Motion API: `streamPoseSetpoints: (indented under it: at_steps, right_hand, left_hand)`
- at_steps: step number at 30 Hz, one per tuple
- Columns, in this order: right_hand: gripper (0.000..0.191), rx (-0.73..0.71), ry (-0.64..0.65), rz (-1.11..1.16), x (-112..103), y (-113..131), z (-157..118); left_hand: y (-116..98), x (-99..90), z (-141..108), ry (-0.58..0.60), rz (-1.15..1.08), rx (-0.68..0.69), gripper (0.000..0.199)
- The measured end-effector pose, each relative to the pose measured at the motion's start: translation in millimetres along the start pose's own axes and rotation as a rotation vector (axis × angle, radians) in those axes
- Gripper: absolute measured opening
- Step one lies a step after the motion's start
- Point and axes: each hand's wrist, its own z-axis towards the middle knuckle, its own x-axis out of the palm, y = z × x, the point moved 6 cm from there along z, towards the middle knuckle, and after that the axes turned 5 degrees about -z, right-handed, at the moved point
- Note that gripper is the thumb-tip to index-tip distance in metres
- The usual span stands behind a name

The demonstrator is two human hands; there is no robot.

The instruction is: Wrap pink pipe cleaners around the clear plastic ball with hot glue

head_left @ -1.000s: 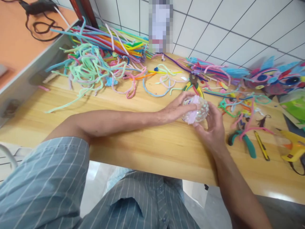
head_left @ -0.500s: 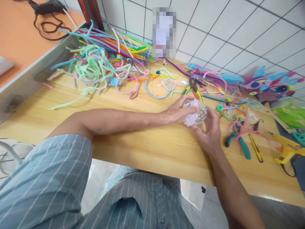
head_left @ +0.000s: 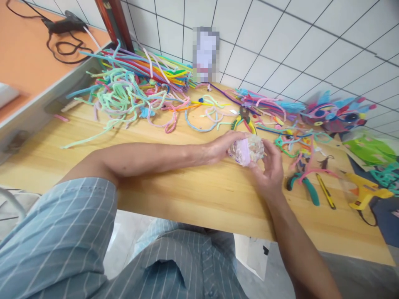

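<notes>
A small rounded bundle in clear crinkled plastic with a lilac band (head_left: 246,150) is held between both hands above the table's near side; its contents are too blurred to make out. My left hand (head_left: 222,147) grips it from the left, fingers curled behind it. From the right, my right hand (head_left: 268,166) holds it with thumb below and fingers round its side. Just beyond the bundle lie pliers with yellow-and-green handles (head_left: 245,120). Teal-handled pliers (head_left: 304,187) and a yellow utility knife (head_left: 326,191) rest to the right of my right hand.
A tangle of pale green pipe cleaners (head_left: 120,93) and a long multicoloured bunch (head_left: 149,68) cover the back left. At the right are a yellow glue gun (head_left: 364,189), a green package (head_left: 370,149) and colourful decorated pieces (head_left: 335,114). A tiled wall (head_left: 264,45) closes off the back.
The view has shifted slightly. My left thumb, earlier laid across the front of the plastic bundle, has drawn back to its left side, exposing more of the lilac band.
</notes>
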Motion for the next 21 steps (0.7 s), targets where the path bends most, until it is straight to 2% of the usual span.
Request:
streamPoseSetpoints:
  at_steps: [3,4,8,11,17,21]
  right_hand:
    - [0.077,-0.03,0.033,0.0,-1.6,3.0,-0.4]
    - [0.077,-0.036,0.042,0.02,-2.1,3.7,-0.4]
    - [0.081,-0.056,0.072,0.042,-1.3,4.6,-1.6]
    - [0.09,-0.051,0.098,-0.021,2.1,3.9,-3.9]
    - [0.087,-0.079,0.098,-0.063,2.6,10.8,-5.2]
    - [0.088,-0.091,0.067,-0.094,2.6,15.6,-4.3]
  left_hand:
    - [-5.8,-7.1,-4.6,-0.125,0.16,0.073,0.043]
    - [-9.6,-7.2,-7.5,-0.135,0.24,0.122,0.046]
    - [-23.2,6.2,-24.4,0.037,0.61,0.407,0.063]
    - [-23.0,9.1,-33.4,0.089,0.793,0.55,0.071]
    - [-12.9,7.1,-34.2,0.128,0.883,0.627,0.075]
    - [-11.0,7.5,-34.8,0.14,0.901,0.618,0.074]
